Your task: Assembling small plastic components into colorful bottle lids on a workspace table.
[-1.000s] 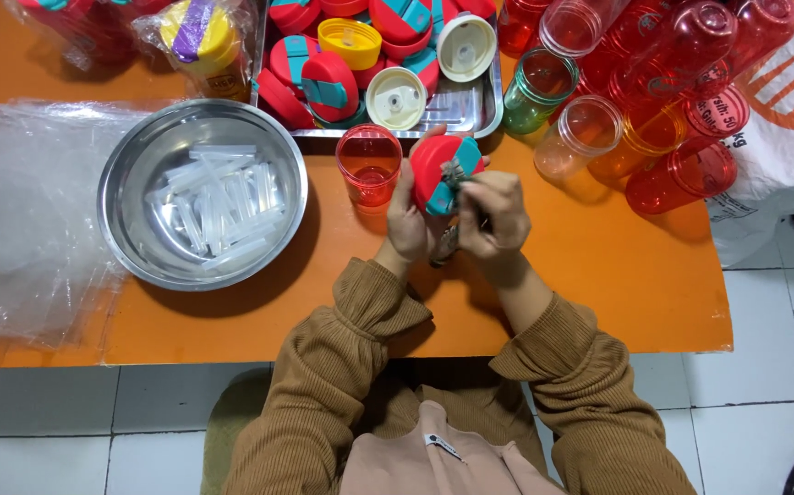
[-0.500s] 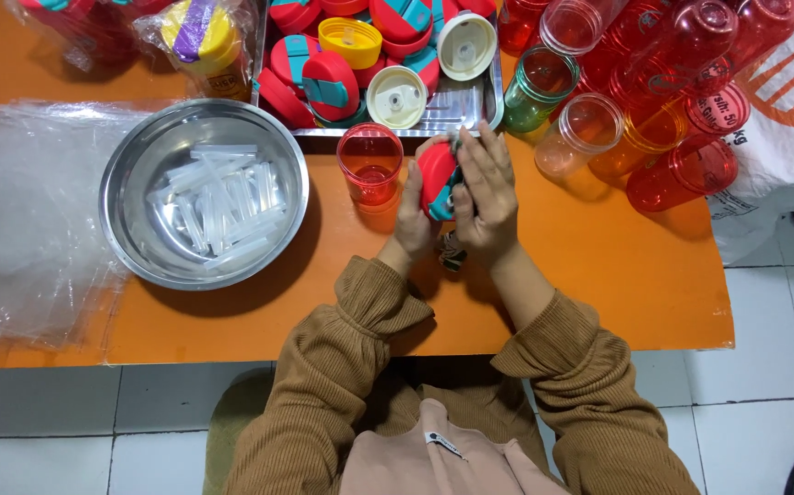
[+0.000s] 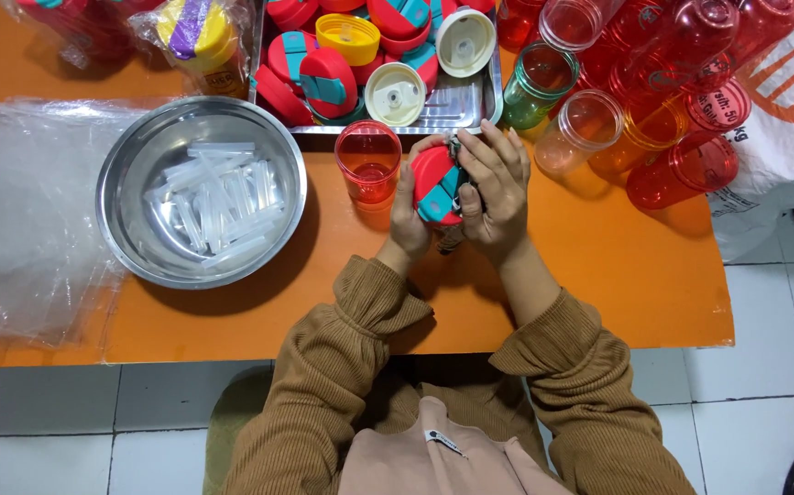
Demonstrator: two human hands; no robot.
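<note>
I hold the red lid [image 3: 435, 186] with a teal flap, both hands closed around it: left hand [image 3: 408, 220], right hand [image 3: 496, 191]. It sits just right of the red cup [image 3: 368, 162], below the steel tray [image 3: 456, 108].

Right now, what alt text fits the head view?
Both hands, left hand and right hand, clasp a red lid with a teal flap over an orange table, beside a red cup, a steel bowl of clear tubes and a tray of lids.
</note>
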